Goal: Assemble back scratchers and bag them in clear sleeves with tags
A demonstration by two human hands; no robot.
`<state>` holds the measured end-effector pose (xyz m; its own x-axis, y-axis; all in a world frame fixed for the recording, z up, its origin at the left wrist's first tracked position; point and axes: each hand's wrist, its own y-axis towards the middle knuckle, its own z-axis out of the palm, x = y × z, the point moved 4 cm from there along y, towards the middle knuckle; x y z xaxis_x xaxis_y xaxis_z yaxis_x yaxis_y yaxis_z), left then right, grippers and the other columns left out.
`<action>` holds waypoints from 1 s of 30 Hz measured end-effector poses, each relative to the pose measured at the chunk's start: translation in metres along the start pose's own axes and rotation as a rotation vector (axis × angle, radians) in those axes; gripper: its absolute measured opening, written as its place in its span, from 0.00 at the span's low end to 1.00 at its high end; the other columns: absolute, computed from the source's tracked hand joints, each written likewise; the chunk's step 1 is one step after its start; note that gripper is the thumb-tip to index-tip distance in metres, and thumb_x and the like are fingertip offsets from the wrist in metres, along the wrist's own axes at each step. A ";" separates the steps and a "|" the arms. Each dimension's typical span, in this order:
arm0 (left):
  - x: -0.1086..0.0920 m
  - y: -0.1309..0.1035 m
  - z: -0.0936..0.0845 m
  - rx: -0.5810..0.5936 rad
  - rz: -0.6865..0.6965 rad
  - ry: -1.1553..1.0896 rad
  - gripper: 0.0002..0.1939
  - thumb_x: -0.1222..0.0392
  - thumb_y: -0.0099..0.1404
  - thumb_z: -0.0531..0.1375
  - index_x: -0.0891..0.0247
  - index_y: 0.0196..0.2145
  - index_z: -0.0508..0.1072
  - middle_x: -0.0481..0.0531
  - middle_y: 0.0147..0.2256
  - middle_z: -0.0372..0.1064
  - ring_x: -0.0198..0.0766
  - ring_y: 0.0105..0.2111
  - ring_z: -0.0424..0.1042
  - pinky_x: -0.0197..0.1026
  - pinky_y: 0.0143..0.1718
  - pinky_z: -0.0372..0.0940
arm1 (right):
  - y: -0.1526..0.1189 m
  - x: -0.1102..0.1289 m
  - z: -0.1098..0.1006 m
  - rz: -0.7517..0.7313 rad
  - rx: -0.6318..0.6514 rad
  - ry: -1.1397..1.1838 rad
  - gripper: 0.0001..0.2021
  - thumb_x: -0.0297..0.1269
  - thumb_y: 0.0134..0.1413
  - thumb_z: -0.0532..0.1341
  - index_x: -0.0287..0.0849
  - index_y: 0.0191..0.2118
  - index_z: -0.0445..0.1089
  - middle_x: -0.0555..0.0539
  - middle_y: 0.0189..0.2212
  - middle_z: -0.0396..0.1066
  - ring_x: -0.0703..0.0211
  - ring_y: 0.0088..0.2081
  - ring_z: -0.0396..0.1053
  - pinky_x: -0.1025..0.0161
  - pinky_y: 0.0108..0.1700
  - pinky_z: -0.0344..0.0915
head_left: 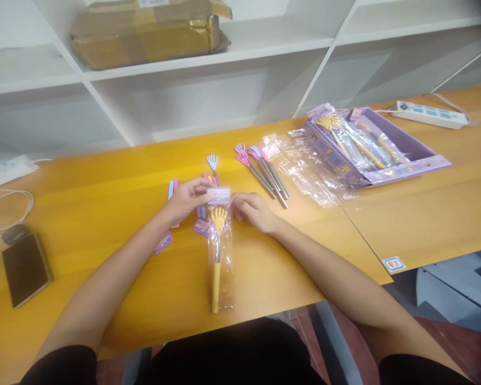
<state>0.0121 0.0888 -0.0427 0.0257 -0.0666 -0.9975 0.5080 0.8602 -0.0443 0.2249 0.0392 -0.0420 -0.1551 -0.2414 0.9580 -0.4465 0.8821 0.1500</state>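
Observation:
A yellow back scratcher (216,267) with a hand-shaped head lies in a clear plastic bag (226,256) in front of me. My left hand (188,200) is closed with its fingertips on the purple-and-white header card (218,195) at the bag's top. Just right of the card, my right hand (254,211) has its fingers curled near the bag's edge; what they grip, if anything, is hidden. Beyond the card lies a blue-headed back scratcher (212,162). Pink and blue handles (171,190) and purple cards (163,243) lie by my left hand, partly covered.
Several pink and blue-headed back scratchers (270,174) lie right of centre, beside loose clear bags (316,179). A purple display box (409,133) holds bagged yellow ones. A power strip (431,114), a phone (26,270) and a cable (32,200) are on the table. Shelves with a carton (144,37) stand behind.

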 end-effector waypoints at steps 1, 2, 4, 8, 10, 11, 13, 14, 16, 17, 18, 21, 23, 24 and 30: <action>0.000 0.001 -0.001 -0.034 0.007 -0.005 0.18 0.54 0.64 0.73 0.64 0.48 0.78 0.54 0.42 0.82 0.36 0.36 0.81 0.39 0.41 0.75 | 0.000 0.002 0.001 -0.018 0.022 -0.016 0.22 0.50 0.74 0.55 0.42 0.31 0.71 0.52 0.23 0.68 0.63 0.25 0.65 0.64 0.32 0.61; 0.000 0.001 -0.003 -0.073 0.017 -0.014 0.19 0.54 0.64 0.74 0.64 0.48 0.78 0.54 0.42 0.82 0.37 0.37 0.81 0.39 0.41 0.76 | -0.001 0.003 0.004 -0.035 0.055 -0.038 0.24 0.52 0.75 0.55 0.41 0.30 0.71 0.52 0.23 0.68 0.63 0.26 0.64 0.64 0.33 0.61; -0.002 0.002 -0.008 -0.176 0.040 -0.034 0.20 0.54 0.61 0.75 0.64 0.47 0.78 0.54 0.42 0.82 0.38 0.38 0.81 0.40 0.41 0.76 | -0.002 0.005 0.012 -0.044 0.132 -0.069 0.24 0.55 0.73 0.59 0.40 0.31 0.72 0.52 0.25 0.68 0.63 0.27 0.63 0.64 0.34 0.60; -0.009 0.002 -0.020 -0.381 0.120 -0.060 0.22 0.53 0.57 0.76 0.64 0.45 0.77 0.51 0.38 0.80 0.37 0.37 0.80 0.39 0.41 0.76 | -0.002 -0.002 0.031 0.085 0.216 0.097 0.24 0.60 0.62 0.70 0.39 0.41 0.76 0.50 0.31 0.75 0.61 0.32 0.69 0.64 0.36 0.65; -0.013 0.002 -0.025 -0.445 0.170 -0.066 0.22 0.52 0.58 0.75 0.63 0.45 0.75 0.49 0.37 0.78 0.36 0.37 0.79 0.39 0.42 0.75 | 0.000 -0.006 0.038 0.118 0.231 0.172 0.28 0.63 0.57 0.72 0.39 0.44 0.77 0.48 0.35 0.78 0.58 0.35 0.73 0.61 0.40 0.71; -0.014 0.001 -0.026 -0.475 0.192 -0.070 0.22 0.51 0.58 0.75 0.62 0.45 0.75 0.48 0.37 0.78 0.36 0.38 0.79 0.38 0.43 0.74 | 0.002 -0.007 0.040 0.120 0.234 0.182 0.29 0.64 0.56 0.71 0.39 0.44 0.76 0.47 0.36 0.79 0.56 0.37 0.74 0.60 0.42 0.72; -0.015 0.001 -0.028 -0.522 0.222 -0.076 0.22 0.51 0.59 0.74 0.62 0.45 0.74 0.49 0.38 0.77 0.37 0.40 0.79 0.39 0.45 0.74 | 0.004 -0.010 0.041 0.122 0.226 0.179 0.30 0.65 0.55 0.72 0.39 0.44 0.76 0.46 0.37 0.79 0.56 0.38 0.75 0.59 0.44 0.74; -0.015 0.001 -0.028 -0.533 0.231 -0.078 0.22 0.51 0.59 0.73 0.62 0.46 0.73 0.50 0.39 0.77 0.37 0.41 0.79 0.39 0.45 0.74 | 0.005 -0.010 0.041 0.127 0.215 0.176 0.30 0.65 0.55 0.72 0.39 0.43 0.76 0.47 0.35 0.79 0.56 0.37 0.75 0.59 0.43 0.73; -0.016 0.002 -0.028 -0.548 0.247 -0.081 0.22 0.51 0.60 0.71 0.62 0.47 0.72 0.53 0.42 0.77 0.39 0.42 0.79 0.41 0.47 0.74 | 0.006 -0.011 0.038 0.133 0.180 0.165 0.29 0.65 0.53 0.73 0.40 0.40 0.76 0.49 0.32 0.77 0.57 0.34 0.73 0.61 0.38 0.72; -0.017 0.002 -0.028 -0.559 0.260 -0.080 0.21 0.52 0.62 0.69 0.61 0.48 0.70 0.54 0.44 0.77 0.39 0.42 0.79 0.42 0.47 0.74 | 0.006 -0.011 0.036 0.135 0.158 0.158 0.29 0.65 0.53 0.73 0.40 0.39 0.76 0.50 0.29 0.75 0.58 0.32 0.72 0.62 0.35 0.70; -0.018 0.001 -0.028 -0.576 0.279 -0.077 0.20 0.52 0.64 0.66 0.60 0.50 0.69 0.55 0.47 0.76 0.39 0.43 0.79 0.43 0.48 0.74 | 0.006 -0.010 0.033 0.136 0.131 0.151 0.29 0.65 0.52 0.74 0.40 0.38 0.76 0.51 0.28 0.74 0.59 0.31 0.70 0.63 0.32 0.69; -0.021 -0.008 -0.021 -0.643 0.358 -0.037 0.16 0.58 0.68 0.58 0.56 0.53 0.64 0.52 0.53 0.70 0.34 0.42 0.75 0.40 0.49 0.71 | 0.007 -0.006 0.015 0.128 0.003 0.124 0.28 0.66 0.51 0.73 0.41 0.36 0.76 0.51 0.27 0.73 0.60 0.29 0.68 0.64 0.30 0.65; -0.021 -0.019 -0.005 -0.617 0.400 0.023 0.13 0.60 0.69 0.55 0.55 0.51 0.65 0.50 0.49 0.69 0.34 0.38 0.72 0.38 0.44 0.69 | 0.010 -0.002 -0.006 0.113 -0.145 0.093 0.28 0.66 0.54 0.71 0.42 0.38 0.76 0.49 0.29 0.74 0.60 0.30 0.68 0.64 0.31 0.65; -0.019 -0.024 0.007 -0.560 0.415 0.062 0.10 0.61 0.70 0.55 0.55 0.49 0.66 0.49 0.45 0.68 0.35 0.36 0.70 0.38 0.42 0.68 | 0.012 0.001 -0.020 0.102 -0.235 0.072 0.27 0.65 0.56 0.70 0.42 0.40 0.75 0.48 0.31 0.75 0.59 0.31 0.69 0.63 0.33 0.66; 0.015 -0.055 0.093 -0.025 0.502 0.338 0.05 0.65 0.70 0.57 0.58 0.38 0.72 0.53 0.38 0.69 0.42 0.37 0.71 0.44 0.39 0.67 | 0.022 0.018 -0.143 0.071 -0.682 -0.160 0.20 0.58 0.62 0.66 0.43 0.42 0.75 0.45 0.41 0.78 0.57 0.39 0.73 0.60 0.42 0.70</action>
<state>0.0643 -0.0064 -0.0498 -0.0206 0.5111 -0.8592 0.4842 0.7570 0.4387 0.3383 0.1119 0.0137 -0.3149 -0.1841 0.9311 0.2133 0.9422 0.2585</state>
